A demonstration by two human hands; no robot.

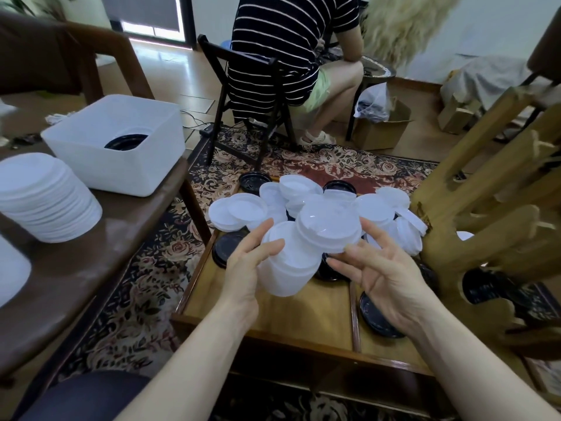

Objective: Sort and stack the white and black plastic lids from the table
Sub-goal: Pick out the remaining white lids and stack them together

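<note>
My left hand (252, 262) grips a stack of white lids (288, 271) above the low wooden table (303, 317). A further white lid (329, 226) lies tilted on top of that stack. My right hand (385, 268) is beside it with fingers spread, and its fingertips touch the lid's rim. Behind my hands is a heap of loose white lids (288, 189). Black lids lie on the table at the near right (379, 320), at the left edge (226, 247) and at the back (255, 181).
On the brown table to the left are a white bin (91, 165) with black lids (126, 142) inside and a tall stack of white lids (45, 199). A carved wooden chair (485, 208) crowds the right. A person sits on a black chair (243, 95) beyond.
</note>
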